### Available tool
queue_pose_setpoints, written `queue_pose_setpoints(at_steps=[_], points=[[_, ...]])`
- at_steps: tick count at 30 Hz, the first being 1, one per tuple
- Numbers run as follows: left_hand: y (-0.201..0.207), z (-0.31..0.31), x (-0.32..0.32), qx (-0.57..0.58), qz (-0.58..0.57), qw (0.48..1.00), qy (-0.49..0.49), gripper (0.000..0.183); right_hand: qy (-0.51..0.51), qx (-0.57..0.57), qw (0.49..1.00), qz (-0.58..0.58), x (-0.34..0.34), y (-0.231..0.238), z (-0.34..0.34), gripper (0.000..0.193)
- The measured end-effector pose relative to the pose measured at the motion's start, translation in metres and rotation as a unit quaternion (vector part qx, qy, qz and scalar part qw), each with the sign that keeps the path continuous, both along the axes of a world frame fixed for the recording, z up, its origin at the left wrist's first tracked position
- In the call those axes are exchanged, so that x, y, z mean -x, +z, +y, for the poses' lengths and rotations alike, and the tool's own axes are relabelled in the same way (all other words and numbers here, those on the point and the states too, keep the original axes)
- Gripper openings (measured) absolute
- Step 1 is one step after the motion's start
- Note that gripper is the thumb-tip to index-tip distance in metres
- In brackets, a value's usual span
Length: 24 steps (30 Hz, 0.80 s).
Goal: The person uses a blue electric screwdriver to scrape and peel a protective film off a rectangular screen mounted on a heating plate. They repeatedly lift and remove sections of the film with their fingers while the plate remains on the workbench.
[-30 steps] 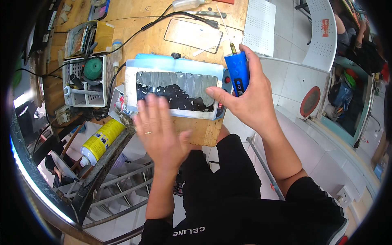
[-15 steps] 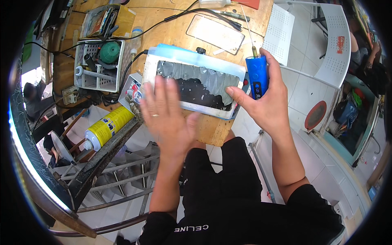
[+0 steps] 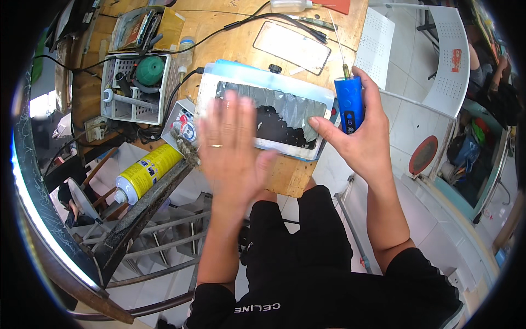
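Observation:
A white, box-like plate device [image 3: 205,112] with bluish edges and a black knob lies at the table's front edge. On its top is a dark panel [image 3: 276,122], partly covered by a wrinkled grey layer. My left hand [image 3: 229,140], slightly blurred, is spread flat over the panel's left part and hides it; whether it touches cannot be told. My right hand [image 3: 364,123] grips a blue handheld electric tool [image 3: 346,98] with a small display and a thin metal rod pointing up and away. The right thumb reaches toward the panel's right edge.
A clear rectangular sheet with a dark border [image 3: 293,46] lies behind the device, near black cables [image 3: 241,23]. At left are a white basket [image 3: 159,112] of tools and a yellow spray can [image 3: 149,171]. A white perforated chair [image 3: 444,60] stands right. Another person sits far right.
My left hand has moved a little to the right over the panel. The device and the blue tool in my right hand sit slightly further right in view.

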<state>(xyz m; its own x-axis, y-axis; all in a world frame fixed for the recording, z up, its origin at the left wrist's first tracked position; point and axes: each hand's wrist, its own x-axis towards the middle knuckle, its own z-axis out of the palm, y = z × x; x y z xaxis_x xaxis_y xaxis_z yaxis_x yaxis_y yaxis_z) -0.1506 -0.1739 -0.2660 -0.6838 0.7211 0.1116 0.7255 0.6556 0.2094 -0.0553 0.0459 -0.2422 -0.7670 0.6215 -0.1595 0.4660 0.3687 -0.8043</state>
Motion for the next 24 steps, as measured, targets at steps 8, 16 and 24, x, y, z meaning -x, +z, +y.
queue_pose_setpoints(at_steps=[8, 16, 24], points=[[0.022, -0.002, 0.002, -0.057, -0.034, 0.998, 0.002, 0.075, -0.012, 0.018, 1.000, 0.013, 0.000, -0.001, -0.003, 0.096], [0.008, -0.022, 0.015, 0.029, 0.016, 0.999, 0.028, 0.073, -0.014, -0.013, 1.000, 0.022, 0.000, 0.002, -0.005, 0.095], [0.020, 0.014, -0.015, -0.119, -0.104, 0.979, -0.126, 0.074, -0.044, 0.031, 0.998, 0.016, 0.000, 0.006, -0.009, 0.097]])
